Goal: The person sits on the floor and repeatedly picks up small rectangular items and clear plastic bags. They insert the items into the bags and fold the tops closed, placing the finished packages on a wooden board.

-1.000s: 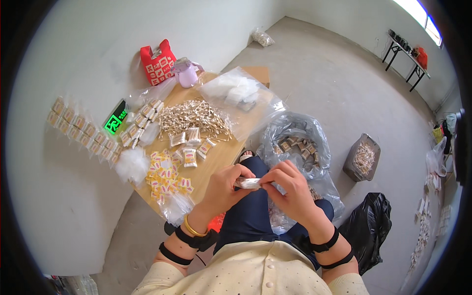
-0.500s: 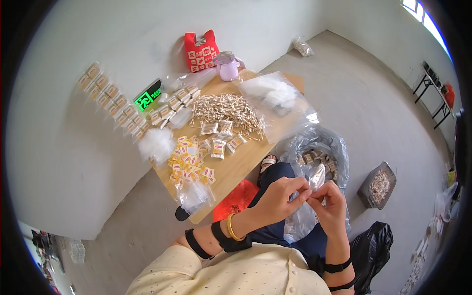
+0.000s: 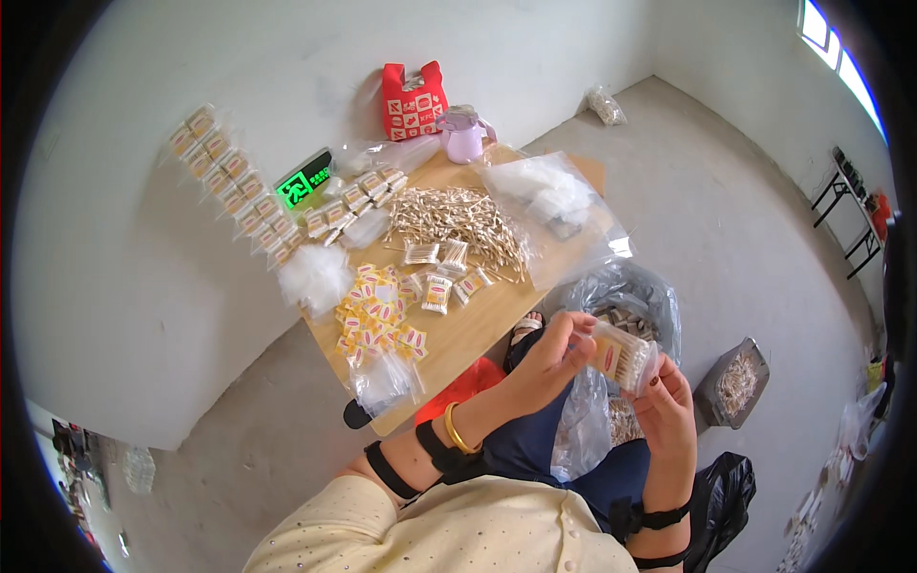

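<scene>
A small clear packet of cotton swabs (image 3: 630,360) with a yellow card inside is held in the air between my two hands. My left hand (image 3: 552,361) pinches the end of its plastic on the left. My right hand (image 3: 666,411) grips the lower right corner between thumb and fingers. Below the packet a large clear plastic bag (image 3: 659,286) stands open on the floor with many packets in it. On the wooden table (image 3: 478,329) lie a heap of loose swabs (image 3: 458,224), several filled packets (image 3: 437,293) and a pile of yellow cards (image 3: 377,315).
Rows of packets (image 3: 234,191) stretch along the table's far left side by a green lit sign (image 3: 306,181). Clear film bags (image 3: 549,191), a lilac jug (image 3: 464,138) and a red bag (image 3: 414,100) sit farther back. A grey bin of swabs (image 3: 735,382) stands right.
The packet has turned so its card and swabs face up. My hands have moved apart, the right one slightly to the right. The whole view has shifted a little.
</scene>
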Tool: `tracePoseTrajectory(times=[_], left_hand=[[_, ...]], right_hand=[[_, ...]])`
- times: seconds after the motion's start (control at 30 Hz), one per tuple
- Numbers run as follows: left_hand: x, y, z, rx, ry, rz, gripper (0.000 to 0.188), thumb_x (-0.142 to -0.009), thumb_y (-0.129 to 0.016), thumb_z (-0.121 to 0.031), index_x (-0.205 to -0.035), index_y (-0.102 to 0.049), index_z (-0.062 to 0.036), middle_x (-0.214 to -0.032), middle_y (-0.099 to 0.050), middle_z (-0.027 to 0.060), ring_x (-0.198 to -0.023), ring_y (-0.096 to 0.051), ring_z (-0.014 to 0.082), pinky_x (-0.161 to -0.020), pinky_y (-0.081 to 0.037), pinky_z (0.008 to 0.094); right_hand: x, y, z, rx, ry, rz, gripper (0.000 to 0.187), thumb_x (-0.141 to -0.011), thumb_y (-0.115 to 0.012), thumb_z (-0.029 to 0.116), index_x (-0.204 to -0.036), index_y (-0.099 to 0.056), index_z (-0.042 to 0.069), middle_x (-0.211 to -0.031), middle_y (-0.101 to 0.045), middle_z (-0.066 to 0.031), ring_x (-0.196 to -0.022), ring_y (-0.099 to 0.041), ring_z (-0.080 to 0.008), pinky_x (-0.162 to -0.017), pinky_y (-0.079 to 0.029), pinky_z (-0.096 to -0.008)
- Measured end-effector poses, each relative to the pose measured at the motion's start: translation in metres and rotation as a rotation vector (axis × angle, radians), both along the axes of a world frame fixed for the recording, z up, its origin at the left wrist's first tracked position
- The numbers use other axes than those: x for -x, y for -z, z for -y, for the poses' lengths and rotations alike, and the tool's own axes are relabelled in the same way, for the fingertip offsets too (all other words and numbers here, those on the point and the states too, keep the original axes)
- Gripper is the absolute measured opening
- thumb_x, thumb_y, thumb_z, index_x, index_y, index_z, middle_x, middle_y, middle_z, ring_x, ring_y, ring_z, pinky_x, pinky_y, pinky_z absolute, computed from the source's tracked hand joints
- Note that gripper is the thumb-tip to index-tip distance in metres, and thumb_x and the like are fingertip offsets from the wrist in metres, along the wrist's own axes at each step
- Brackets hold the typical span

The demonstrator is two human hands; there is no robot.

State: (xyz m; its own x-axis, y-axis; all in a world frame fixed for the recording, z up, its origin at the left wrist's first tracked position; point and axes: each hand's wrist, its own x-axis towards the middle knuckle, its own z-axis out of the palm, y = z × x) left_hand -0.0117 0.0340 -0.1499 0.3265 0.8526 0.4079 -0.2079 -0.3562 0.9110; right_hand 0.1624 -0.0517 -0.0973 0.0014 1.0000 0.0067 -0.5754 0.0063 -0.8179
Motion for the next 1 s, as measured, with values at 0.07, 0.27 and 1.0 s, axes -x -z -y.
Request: tracePoseTrajectory(times=[0.07, 0.27, 1.0], left_hand=[[0.005, -0.012, 0.002, 0.238, 0.229, 0.084, 0.046, -0.104, -0.038, -0.045, -0.11, -0.055, -0.0022, -0.093, -0.056, 0.0036, -0.077, -0.055, 0.0107, -0.074, -0.046, 0.0261], [0.006, -0.022, -0.006, 0.214, -0.066, -0.143, 0.043, -0.106, -0.035, -0.039, -0.098, -0.056, -0.0017, -0.072, -0.055, 0.0101, -0.062, -0.054, 0.021, -0.059, -0.044, 0.0322], [-0.008, -0.02, -0.024, 0.068, -0.316, 0.016, 0.025, -0.102, -0.049, -0.018, -0.083, -0.049, -0.0028, -0.061, -0.043, 0.0071, -0.055, -0.037, 0.009, -0.051, -0.034, 0.0285]], right_hand=[[-0.002, 0.0, -0.004, 0.026, -0.047, -0.001, 0.014, -0.095, -0.063, 0.016, -0.099, -0.054, 0.006, -0.098, -0.061, -0.0026, -0.091, -0.059, -0.011, -0.08, -0.048, -0.0271], [0.019, 0.002, -0.029, 0.05, 0.167, 0.165, 0.024, -0.103, -0.046, 0.025, -0.122, -0.044, 0.01, -0.107, -0.058, -0.0037, -0.086, -0.058, -0.0101, -0.072, -0.048, -0.0254], [0.059, 0.013, -0.062, -0.183, 0.709, 0.968, 0.02, -0.103, -0.047, 0.019, -0.095, -0.056, 0.003, -0.081, -0.055, -0.0007, -0.071, -0.045, -0.0058, -0.062, -0.038, -0.0229]])
